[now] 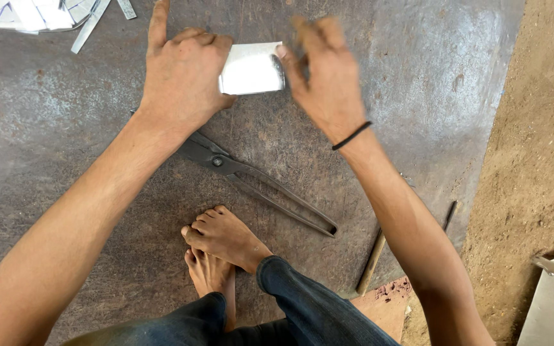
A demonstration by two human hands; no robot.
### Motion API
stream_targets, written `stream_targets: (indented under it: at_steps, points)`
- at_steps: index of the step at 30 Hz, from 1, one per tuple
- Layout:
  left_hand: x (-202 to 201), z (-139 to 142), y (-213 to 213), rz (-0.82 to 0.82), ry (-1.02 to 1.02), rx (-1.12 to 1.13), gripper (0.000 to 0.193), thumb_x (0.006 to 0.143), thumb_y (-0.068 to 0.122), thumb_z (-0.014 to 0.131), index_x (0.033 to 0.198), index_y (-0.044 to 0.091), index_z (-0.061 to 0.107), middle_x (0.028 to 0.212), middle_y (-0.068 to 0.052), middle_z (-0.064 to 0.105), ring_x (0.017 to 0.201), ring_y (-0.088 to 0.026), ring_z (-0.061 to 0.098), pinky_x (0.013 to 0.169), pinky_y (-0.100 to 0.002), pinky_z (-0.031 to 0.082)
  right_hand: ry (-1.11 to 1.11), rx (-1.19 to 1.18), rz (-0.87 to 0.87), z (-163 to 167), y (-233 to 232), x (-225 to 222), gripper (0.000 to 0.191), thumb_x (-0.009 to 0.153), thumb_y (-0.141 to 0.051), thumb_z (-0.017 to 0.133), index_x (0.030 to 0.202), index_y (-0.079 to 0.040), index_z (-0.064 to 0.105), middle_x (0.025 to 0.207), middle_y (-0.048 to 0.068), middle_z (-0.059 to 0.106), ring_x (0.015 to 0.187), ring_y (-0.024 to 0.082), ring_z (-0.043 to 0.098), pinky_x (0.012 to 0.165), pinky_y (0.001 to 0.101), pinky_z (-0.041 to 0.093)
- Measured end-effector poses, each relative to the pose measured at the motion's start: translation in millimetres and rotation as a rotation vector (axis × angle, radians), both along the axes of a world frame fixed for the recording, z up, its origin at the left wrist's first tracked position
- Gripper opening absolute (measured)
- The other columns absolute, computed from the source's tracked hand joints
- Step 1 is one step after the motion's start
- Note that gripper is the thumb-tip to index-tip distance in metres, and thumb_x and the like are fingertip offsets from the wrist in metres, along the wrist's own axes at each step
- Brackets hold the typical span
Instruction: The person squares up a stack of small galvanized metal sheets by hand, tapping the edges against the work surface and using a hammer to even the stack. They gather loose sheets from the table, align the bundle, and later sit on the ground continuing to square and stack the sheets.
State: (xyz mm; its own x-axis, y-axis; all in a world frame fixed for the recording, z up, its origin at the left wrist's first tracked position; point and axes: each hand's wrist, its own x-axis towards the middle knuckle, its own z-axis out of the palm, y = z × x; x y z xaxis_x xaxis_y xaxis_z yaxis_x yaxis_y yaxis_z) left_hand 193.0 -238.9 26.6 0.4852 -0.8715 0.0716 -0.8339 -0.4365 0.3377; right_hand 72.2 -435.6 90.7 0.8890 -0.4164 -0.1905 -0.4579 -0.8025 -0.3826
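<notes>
Head view: a small bright metal sheet piece (pixel 251 68) sits at about twelve o'clock, lifted between both hands above a dark, worn metal plate (pixel 65 128) lying on the floor. The left hand (pixel 184 74) pinches the sheet's left edge, its knuckles curled over and its index finger stretched out toward twelve o'clock. The right hand (pixel 325 80), blurred, nips the sheet's right edge with thumb and fingertip, its other fingers loosely spread; a black band (pixel 352 136) circles that wrist. Below the left wrist, large dark tin snips (pixel 258 182) lie on the plate, handles running toward four o'clock. Two bare feet (pixel 222 250) rest crossed at six o'clock. A heap of cut metal strips (pixel 40 14) lies at ten o'clock. A wooden stick (pixel 372 263) lies at five o'clock, beside bare earth (pixel 533 160) at three o'clock.
</notes>
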Motion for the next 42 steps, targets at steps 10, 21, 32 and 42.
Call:
stream_targets:
  at_steps: [10, 21, 32, 42]
  points:
    - [-4.0, 3.7, -1.9, 0.050, -0.161, -0.171, 0.096, 0.038, 0.054, 0.093, 0.120, 0.007, 0.073, 0.107, -0.006, 0.075, 0.111, -0.024, 0.069, 0.119, -0.056, 0.015, -0.123, -0.105, 0.665, 8.6, -14.6, 2.7, 0.108, 0.057, -0.033, 0.099, 0.147, 0.002, 0.050, 0.144, 0.020, 0.055, 0.140, 0.039, 0.046, 0.119, 0.0458, 0.042]
    - [4.6, 24.9, 2.8, 0.058, 0.280, -0.192, 0.118, 0.052, 0.048, 0.097, 0.145, -0.005, 0.049, 0.139, -0.024, 0.059, 0.134, -0.035, 0.052, 0.122, -0.059, 0.016, -0.059, -0.011, 0.493, -19.1, -19.1, 2.8, 0.124, 0.059, -0.044, 0.104, 0.154, 0.002, 0.038, 0.156, 0.023, 0.045, 0.147, 0.040, 0.038, 0.123, 0.0508, 0.031]
    - [-55.7, 34.5, 8.8, 0.485, 1.391, -0.528, 0.108, 0.097, 0.063, 0.061, 0.165, -0.002, 0.009, 0.174, -0.024, 0.009, 0.161, -0.034, 0.009, 0.128, -0.044, 0.016, -0.235, 1.151, -0.280, -34.9, 26.4, -37.9, 0.082, 0.108, -0.049, 0.046, 0.167, -0.002, 0.012, 0.176, 0.019, 0.012, 0.164, 0.032, 0.009, 0.132, 0.0458, 0.010]
    - [0.2, 17.8, 2.9, 0.571, 1.001, -0.380, 0.109, 0.074, 0.067, 0.083, 0.149, -0.002, 0.044, 0.152, -0.022, 0.051, 0.142, -0.032, 0.052, 0.117, -0.041, 0.043, -0.121, 0.895, -0.014, -25.7, -17.7, -3.0, 0.091, 0.100, -0.042, 0.073, 0.163, 0.001, 0.023, 0.171, 0.022, 0.025, 0.161, 0.035, 0.021, 0.132, 0.0453, 0.020]
